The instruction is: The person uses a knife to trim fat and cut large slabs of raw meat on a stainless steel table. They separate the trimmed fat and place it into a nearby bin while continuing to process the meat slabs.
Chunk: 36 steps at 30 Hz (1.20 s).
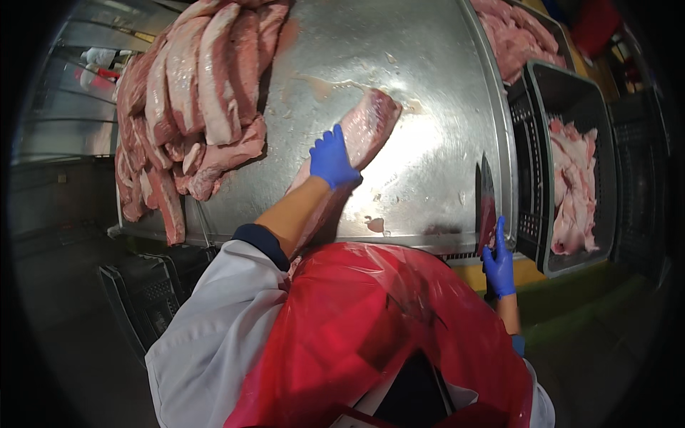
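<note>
My left hand [334, 158], in a blue glove, presses on a long pale-pink slab of raw meat [372, 125] with its fingers curled over it. The slab lies slantwise on the metal table, its lower part running beneath my forearm and toward my apron. At the table's right front edge, my blue-gloved right hand [499, 267] is at the near end of a knife [486, 196], one finger stretched along it. The knife's blade points away from me; its handle is mostly hidden by the hand.
Many raw meat strips [193, 93] are heaped at the table's left. On the right stand a grey crate [606, 178] with pale trimmings [573, 189] and another container of meat [517, 36] farther back. A black crate [146, 285] sits low at the left. The metal table [421, 64] has a raised rim.
</note>
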Each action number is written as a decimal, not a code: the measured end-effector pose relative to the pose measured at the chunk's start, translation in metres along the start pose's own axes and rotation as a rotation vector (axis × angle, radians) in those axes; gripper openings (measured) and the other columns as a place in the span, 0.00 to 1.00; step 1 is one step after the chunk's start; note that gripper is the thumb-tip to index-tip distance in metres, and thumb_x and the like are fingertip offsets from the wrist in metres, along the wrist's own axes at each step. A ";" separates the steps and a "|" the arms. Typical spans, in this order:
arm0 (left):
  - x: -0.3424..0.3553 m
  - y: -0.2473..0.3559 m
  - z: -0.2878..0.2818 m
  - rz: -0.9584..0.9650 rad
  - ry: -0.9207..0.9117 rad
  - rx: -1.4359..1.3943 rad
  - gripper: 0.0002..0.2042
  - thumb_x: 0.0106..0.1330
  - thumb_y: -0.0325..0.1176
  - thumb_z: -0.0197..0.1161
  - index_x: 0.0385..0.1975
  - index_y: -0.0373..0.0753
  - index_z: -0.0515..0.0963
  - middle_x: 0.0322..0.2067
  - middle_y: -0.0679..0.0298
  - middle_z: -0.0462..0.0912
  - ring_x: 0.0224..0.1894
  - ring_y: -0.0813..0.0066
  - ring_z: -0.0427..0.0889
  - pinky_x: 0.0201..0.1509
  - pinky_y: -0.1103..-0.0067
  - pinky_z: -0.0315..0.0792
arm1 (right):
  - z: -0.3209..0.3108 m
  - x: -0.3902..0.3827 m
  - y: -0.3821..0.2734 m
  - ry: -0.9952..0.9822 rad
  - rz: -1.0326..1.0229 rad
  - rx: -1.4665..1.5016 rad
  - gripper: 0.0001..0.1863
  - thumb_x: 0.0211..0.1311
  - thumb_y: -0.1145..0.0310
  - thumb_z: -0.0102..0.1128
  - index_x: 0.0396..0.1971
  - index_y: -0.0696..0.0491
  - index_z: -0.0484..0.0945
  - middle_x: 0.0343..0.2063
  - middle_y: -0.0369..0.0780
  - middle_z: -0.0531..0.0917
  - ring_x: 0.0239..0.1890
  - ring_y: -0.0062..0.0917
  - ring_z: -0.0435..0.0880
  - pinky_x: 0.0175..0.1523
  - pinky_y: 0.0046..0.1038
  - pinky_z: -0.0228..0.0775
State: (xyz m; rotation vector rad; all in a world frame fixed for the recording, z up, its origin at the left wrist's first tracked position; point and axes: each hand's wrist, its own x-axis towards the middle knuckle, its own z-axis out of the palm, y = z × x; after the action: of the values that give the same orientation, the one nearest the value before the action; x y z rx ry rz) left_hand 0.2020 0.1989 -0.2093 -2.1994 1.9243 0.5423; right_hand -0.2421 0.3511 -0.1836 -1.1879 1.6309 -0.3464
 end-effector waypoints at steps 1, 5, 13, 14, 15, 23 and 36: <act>0.014 0.003 -0.002 -0.006 0.016 -0.041 0.64 0.31 0.53 0.82 0.70 0.34 0.51 0.55 0.42 0.71 0.58 0.42 0.74 0.60 0.53 0.71 | -0.004 0.000 0.007 -0.002 0.052 0.014 0.42 0.65 0.80 0.49 0.78 0.43 0.47 0.58 0.46 0.78 0.51 0.26 0.79 0.58 0.26 0.69; 0.078 -0.029 -0.019 0.138 0.048 -0.314 0.51 0.34 0.51 0.81 0.62 0.33 0.68 0.53 0.43 0.79 0.55 0.50 0.80 0.59 0.64 0.74 | 0.001 0.030 0.028 0.077 -0.249 -0.018 0.43 0.64 0.80 0.50 0.78 0.47 0.45 0.58 0.50 0.79 0.55 0.31 0.82 0.59 0.30 0.70; 0.174 0.000 -0.068 0.024 -0.275 -0.309 0.38 0.47 0.46 0.76 0.57 0.30 0.75 0.46 0.53 0.84 0.48 0.65 0.83 0.56 0.74 0.75 | 0.002 0.099 -0.009 0.040 -0.467 0.077 0.46 0.64 0.80 0.53 0.78 0.46 0.42 0.40 0.45 0.83 0.32 0.29 0.80 0.47 0.27 0.73; 0.170 0.018 -0.051 -0.075 -0.036 -0.152 0.41 0.45 0.49 0.77 0.58 0.30 0.73 0.48 0.51 0.83 0.50 0.63 0.83 0.57 0.73 0.75 | -0.001 0.100 -0.018 0.002 -0.446 0.106 0.46 0.64 0.80 0.53 0.78 0.46 0.40 0.39 0.45 0.83 0.32 0.30 0.80 0.47 0.28 0.73; 0.170 0.038 -0.033 -0.164 0.199 0.009 0.44 0.43 0.51 0.78 0.60 0.30 0.72 0.50 0.49 0.82 0.52 0.61 0.83 0.57 0.72 0.75 | -0.002 0.100 -0.024 -0.019 -0.409 0.121 0.46 0.64 0.79 0.53 0.78 0.46 0.40 0.38 0.45 0.83 0.32 0.29 0.80 0.47 0.28 0.73; 0.243 0.027 -0.078 -0.095 0.017 -0.254 0.37 0.44 0.49 0.77 0.51 0.28 0.79 0.45 0.48 0.85 0.50 0.57 0.84 0.53 0.69 0.77 | -0.008 0.105 -0.004 -0.091 -0.141 0.234 0.45 0.63 0.80 0.50 0.78 0.45 0.42 0.35 0.40 0.80 0.33 0.23 0.77 0.46 0.25 0.72; 0.266 -0.049 -0.054 0.035 -0.013 -1.037 0.39 0.58 0.41 0.67 0.68 0.33 0.60 0.60 0.49 0.73 0.59 0.62 0.75 0.65 0.71 0.69 | 0.008 0.154 -0.059 -0.080 -0.175 0.294 0.43 0.65 0.78 0.50 0.78 0.48 0.42 0.56 0.50 0.80 0.42 0.31 0.83 0.52 0.29 0.75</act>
State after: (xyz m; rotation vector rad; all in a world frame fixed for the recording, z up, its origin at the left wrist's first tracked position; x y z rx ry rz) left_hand 0.2862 -0.0582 -0.2655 -2.6149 1.8801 1.8855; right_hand -0.1996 0.1987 -0.2314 -1.1055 1.3557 -0.6204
